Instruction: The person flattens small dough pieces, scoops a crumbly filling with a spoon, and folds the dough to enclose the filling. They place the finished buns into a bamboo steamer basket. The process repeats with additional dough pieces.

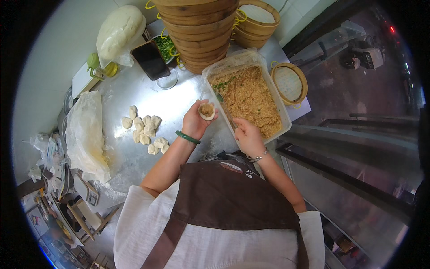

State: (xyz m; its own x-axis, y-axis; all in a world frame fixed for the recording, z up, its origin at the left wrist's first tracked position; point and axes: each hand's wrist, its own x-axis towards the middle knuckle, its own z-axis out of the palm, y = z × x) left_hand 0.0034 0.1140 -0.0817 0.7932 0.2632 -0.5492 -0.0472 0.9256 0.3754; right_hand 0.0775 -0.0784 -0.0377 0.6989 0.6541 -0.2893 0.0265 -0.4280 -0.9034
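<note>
On the palm of my left hand [196, 118] rests a round dough wrapper [207, 111] with a mound of brownish filling at its centre. The fingers curl around the wrapper's edge. My right hand [249, 136] grips the handle of a metal spoon [225, 107] over the near left rim of a plastic tub [286, 125]. The spoon's tip lies by the tub's left wall. Minced filling [250, 97] fills much of the tub, with chopped greens [224, 83] at its far left. Left of my left hand, several small dough pieces [147, 126] lie on the metal table [117, 94].
Stacked bamboo steamers [198, 33] rise behind the tub, and a small steamer [289, 84] stands to its right. A smartphone [150, 60] leans before a bowl of chopped greens [164, 47]. Bagged dough [119, 33], a plastic-covered mass [87, 138] and a scale [88, 190] sit at left.
</note>
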